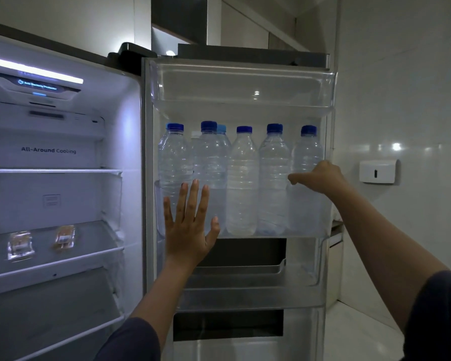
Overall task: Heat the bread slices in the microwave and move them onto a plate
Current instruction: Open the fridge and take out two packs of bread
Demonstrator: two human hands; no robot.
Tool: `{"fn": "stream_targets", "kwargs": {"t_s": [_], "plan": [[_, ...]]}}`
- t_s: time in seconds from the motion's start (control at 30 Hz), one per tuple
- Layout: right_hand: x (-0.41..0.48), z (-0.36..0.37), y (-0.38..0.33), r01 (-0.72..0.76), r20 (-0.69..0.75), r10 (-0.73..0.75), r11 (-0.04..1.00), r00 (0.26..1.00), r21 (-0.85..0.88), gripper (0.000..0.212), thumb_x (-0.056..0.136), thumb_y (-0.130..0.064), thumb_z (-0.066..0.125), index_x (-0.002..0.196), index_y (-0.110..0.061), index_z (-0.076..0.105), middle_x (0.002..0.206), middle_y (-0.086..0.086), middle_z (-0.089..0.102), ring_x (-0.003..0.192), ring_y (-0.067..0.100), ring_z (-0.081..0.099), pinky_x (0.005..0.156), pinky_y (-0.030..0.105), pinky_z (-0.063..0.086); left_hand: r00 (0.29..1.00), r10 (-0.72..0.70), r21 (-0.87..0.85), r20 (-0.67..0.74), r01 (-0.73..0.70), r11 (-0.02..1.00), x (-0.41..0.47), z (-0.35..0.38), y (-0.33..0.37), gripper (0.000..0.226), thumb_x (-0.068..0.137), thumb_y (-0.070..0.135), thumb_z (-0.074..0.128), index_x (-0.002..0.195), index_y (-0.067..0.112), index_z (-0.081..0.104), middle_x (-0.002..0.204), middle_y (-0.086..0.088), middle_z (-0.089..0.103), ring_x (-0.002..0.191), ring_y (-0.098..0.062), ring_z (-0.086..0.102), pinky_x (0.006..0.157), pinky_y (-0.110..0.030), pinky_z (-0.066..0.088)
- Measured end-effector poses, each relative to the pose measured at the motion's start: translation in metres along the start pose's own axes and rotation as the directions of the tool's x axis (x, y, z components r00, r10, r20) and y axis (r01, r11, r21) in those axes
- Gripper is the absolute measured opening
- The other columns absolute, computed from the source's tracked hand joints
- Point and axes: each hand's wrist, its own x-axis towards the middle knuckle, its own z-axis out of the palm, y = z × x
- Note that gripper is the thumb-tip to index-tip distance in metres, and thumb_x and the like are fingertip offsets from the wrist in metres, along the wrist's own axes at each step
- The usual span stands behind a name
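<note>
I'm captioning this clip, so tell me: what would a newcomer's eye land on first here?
A row of blue-capped water bottles fills the second shelf of the open fridge door. The left grip, fingers spread flat, rests against that shelf's front, while the right grip holds the door's outer edge. To the left, the lit fridge interior shows two small packets on a shelf.

You have two small clear packs on a fridge shelf (97,241) at the left of the scene, in the lower half of the open compartment. The left pack (20,246) sits nearer the shelf's front edge. The right pack (64,237) sits a little farther back, and the two are apart, not touching. Each shows something pale brown through glossy wrapping, with a white label on the right one. Both are blurred, so you cannot make out or count single slices.
</note>
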Motion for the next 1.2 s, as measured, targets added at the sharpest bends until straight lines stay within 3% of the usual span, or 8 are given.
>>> {"fn": "stream_targets", "kwargs": {"t_s": [0.2,0.33,0.5,0.67,0.8,0.9,1.1,1.2], "plan": [[-0.034,-0.003,-0.003,0.106,0.000,-0.108,0.979,0.994,0.171,0.049,0.080,-0.023,0.069,0.121,-0.010,0.047,0.101,0.002,0.050,0.092,0.016,0.047,0.076,0.029,0.040,0.995,-0.022,-0.014,0.094,0.023,1.000,0.000,-0.010,-0.001,0.062,0.094,0.048,0.022,0.147,0.020,0.007,0.158,0.000,-0.006,0.146,-0.024,0.001,0.117,-0.049,-0.001],[-0.050,0.020,0.008,0.171,-0.274,-0.125,0.974,0.954,0.150,0.055,0.084,-0.032,0.061,0.129,-0.007,0.042,0.122,0.012,0.051,0.111,0.028,0.050,0.093,0.039,0.043,0.984,-0.042,-0.006,0.173,0.043,0.999,0.000,-0.020,0.000,0.062,0.095,0.046,0.024,0.148,0.019,0.007,0.158,-0.004,-0.002,0.145,-0.026,0.003,0.118,-0.048,-0.002],[-0.097,0.078,0.020,0.303,-0.469,-0.238,0.951,0.851,0.068,0.063,0.092,-0.023,0.050,0.146,-0.008,0.021,0.155,0.013,0.015,0.145,0.025,0.009,0.118,0.037,0.012,0.970,-0.018,-0.101,0.242,0.044,0.994,-0.021,-0.035,-0.011,0.067,0.092,0.042,0.035,0.148,0.021,0.007,0.158,0.000,-0.008,0.146,-0.022,-0.003,0.119,-0.044,-0.002],[-0.144,0.156,0.004,0.564,-0.367,-0.502,0.822,0.783,0.078,0.055,0.089,-0.022,0.041,0.142,-0.011,0.033,0.154,0.008,0.020,0.145,0.012,0.004,0.117,0.021,0.006,0.914,-0.044,-0.172,0.403,0.122,0.977,-0.065,-0.061,-0.045,0.065,0.092,0.037,0.036,0.148,0.027,0.005,0.157,0.004,-0.003,0.146,-0.015,-0.002,0.117,-0.045,0.017],[-0.175,0.216,-0.038,0.717,-0.253,-0.674,0.677,0.694,0.162,0.046,0.087,-0.018,0.044,0.133,-0.012,0.042,0.146,0.008,0.033,0.140,0.020,0.023,0.112,0.039,0.028,0.868,-0.170,-0.101,0.467,0.244,0.965,-0.092,-0.086,-0.095,0.060,0.091,0.038,0.033,0.147,0.022,0.016,0.154,0.007,0.004,0.143,-0.007,0.000,0.116,-0.038,0.019],[-0.194,0.261,-0.077,0.812,-0.184,-0.796,0.533,0.576,0.239,0.043,0.087,-0.017,0.045,0.130,-0.015,0.044,0.143,0.006,0.033,0.137,0.020,0.027,0.108,0.043,0.034,0.824,-0.309,0.010,0.476,0.346,0.938,-0.108,-0.105,-0.143,0.062,0.089,0.044,0.024,0.145,0.018,0.023,0.155,0.002,0.014,0.142,-0.008,0.007,0.114,-0.035,0.018],[-0.204,0.364,-0.146,0.811,-0.051,-0.880,0.411,0.472,0.416,0.047,0.081,-0.003,0.056,0.127,-0.015,0.051,0.142,0.008,0.042,0.132,0.017,0.037,0.105,0.029,0.037,0.743,-0.527,0.192,0.413,0.494,0.848,-0.137,-0.124,-0.249,0.061,0.087,0.041,0.030,0.144,0.018,0.030,0.154,-0.002,0.025,0.143,-0.017,0.018,0.115,-0.034,0.020],[-0.193,0.420,-0.185,0.699,0.047,-0.828,0.500,0.558,0.512,0.045,0.082,-0.003,0.054,0.125,-0.016,0.055,0.144,0.000,0.040,0.131,0.012,0.035,0.101,0.022,0.035,0.680,-0.623,0.215,0.386,0.591,0.778,-0.144,-0.116,-0.304,0.059,0.088,0.037,0.032,0.143,0.016,0.030,0.154,-0.001,0.025,0.143,-0.016,0.018,0.114,-0.028,0.015]]}}
